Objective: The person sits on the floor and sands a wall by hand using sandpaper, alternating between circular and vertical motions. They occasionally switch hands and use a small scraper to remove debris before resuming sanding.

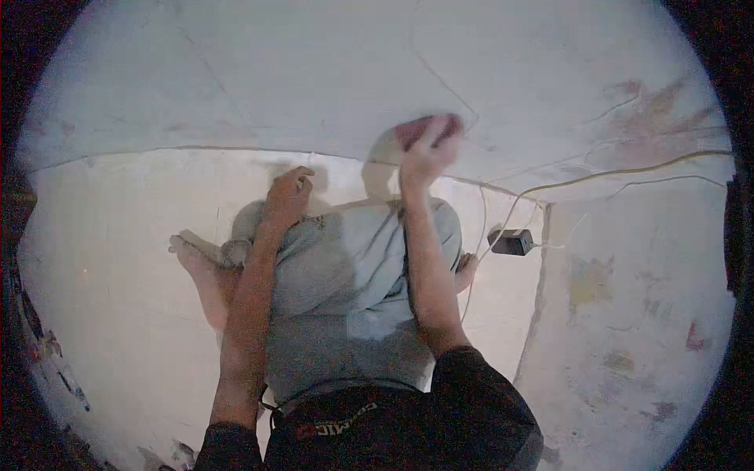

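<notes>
My right hand (424,163) is raised to the pale wall (330,71), its fingers over a dark red pad (416,132) that overlaps the wall surface. The hand and pad are slightly smeared by motion, and the pad's exact kind does not show. Over my left knee hangs my left hand (290,192), fingers loosely bent with a gap at the thumb and nothing visible between them. I sit cross-legged in grey trousers (338,275), close to the foot of the wall.
On the floor (118,259) to my right lies a black box-shaped device (510,242) with white cords. A thin cable (613,177) runs along the wall's foot to the right edge. The right side wall (620,314) has stains and patches.
</notes>
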The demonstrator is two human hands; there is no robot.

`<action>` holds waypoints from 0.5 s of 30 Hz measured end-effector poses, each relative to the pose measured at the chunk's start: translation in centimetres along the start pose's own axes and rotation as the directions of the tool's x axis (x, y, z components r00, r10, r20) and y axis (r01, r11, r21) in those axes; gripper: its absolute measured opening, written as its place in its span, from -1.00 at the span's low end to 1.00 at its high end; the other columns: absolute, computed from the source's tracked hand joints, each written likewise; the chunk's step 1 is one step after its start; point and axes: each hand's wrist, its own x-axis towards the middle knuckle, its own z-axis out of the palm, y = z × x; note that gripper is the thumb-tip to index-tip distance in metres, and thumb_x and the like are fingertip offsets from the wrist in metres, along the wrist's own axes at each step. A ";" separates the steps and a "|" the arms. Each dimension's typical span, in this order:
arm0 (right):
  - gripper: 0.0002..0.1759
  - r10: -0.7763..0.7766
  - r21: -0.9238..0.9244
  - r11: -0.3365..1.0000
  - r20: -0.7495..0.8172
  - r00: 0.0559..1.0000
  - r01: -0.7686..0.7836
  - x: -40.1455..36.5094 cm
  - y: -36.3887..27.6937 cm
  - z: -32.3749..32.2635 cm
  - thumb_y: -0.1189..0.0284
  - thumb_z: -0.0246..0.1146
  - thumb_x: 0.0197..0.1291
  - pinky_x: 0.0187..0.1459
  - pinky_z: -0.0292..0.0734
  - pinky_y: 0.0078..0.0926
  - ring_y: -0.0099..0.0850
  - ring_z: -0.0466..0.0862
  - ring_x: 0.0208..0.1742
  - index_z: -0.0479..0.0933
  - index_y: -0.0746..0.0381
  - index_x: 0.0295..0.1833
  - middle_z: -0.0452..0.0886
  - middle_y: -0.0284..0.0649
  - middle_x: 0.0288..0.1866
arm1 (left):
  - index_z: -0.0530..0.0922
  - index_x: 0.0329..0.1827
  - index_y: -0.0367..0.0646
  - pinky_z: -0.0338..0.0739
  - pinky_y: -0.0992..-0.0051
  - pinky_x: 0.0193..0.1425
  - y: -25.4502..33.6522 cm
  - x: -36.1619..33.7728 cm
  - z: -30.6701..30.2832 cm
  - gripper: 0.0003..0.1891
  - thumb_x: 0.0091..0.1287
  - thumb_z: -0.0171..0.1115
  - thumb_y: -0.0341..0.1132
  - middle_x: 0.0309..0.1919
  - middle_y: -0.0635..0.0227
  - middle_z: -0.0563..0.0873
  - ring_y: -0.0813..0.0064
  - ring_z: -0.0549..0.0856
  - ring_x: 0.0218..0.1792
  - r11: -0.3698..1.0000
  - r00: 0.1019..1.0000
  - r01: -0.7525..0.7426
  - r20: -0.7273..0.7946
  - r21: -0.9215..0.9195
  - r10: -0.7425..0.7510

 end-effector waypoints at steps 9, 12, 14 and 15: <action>-0.60 -0.105 -0.235 0.940 0.488 0.867 0.246 -0.8 -0.2 -0.1 0.17 0.09 0.37 -0.11 0.44 -0.18 -0.14 0.55 -0.38 0.48 0.35 -0.08 0.58 -0.02 -0.37 | 0.60 -0.01 -0.12 0.54 0.26 -0.05 -1.6 1.0 1.0 -0.74 0.29 0.09 -0.29 -0.27 0.05 0.70 0.16 0.69 -0.29 0.996 0.999 -0.049 -0.003 -0.078 0.048; -0.67 -0.263 -0.347 0.779 0.576 0.774 0.523 -1.3 -0.1 -0.1 0.28 0.06 0.40 -0.22 0.44 -0.30 -0.22 0.54 -0.38 0.47 0.38 -0.19 0.58 -0.11 -0.42 | 0.60 0.00 -0.12 0.55 0.26 -0.05 -0.7 0.8 0.5 -0.73 0.29 0.12 -0.29 -0.22 0.10 0.71 0.20 0.70 -0.27 0.997 0.999 -0.027 0.041 -0.072 0.030; -0.56 -0.020 -0.261 0.958 0.346 0.938 0.117 -0.8 -0.9 0.2 0.13 0.03 0.39 -0.14 0.45 -0.12 0.00 0.61 -0.30 0.49 0.35 -0.06 0.63 0.05 -0.30 | 0.60 0.01 -0.11 0.55 0.26 -0.04 -0.9 0.4 0.1 -0.73 0.28 0.13 -0.29 -0.21 0.12 0.71 0.22 0.70 -0.26 0.999 0.998 -0.050 0.048 -0.016 0.051; -0.57 0.063 -0.191 0.982 0.335 0.940 0.003 -1.7 -2.0 0.6 0.14 0.02 0.39 -0.14 0.46 -0.09 0.07 0.61 -0.24 0.49 0.34 -0.06 0.62 0.11 -0.23 | 0.57 0.06 -0.11 0.55 0.28 -0.02 -1.2 0.6 0.3 -0.70 0.28 0.14 -0.28 -0.18 0.13 0.70 0.22 0.70 -0.22 0.999 0.998 -0.017 0.068 -0.032 0.019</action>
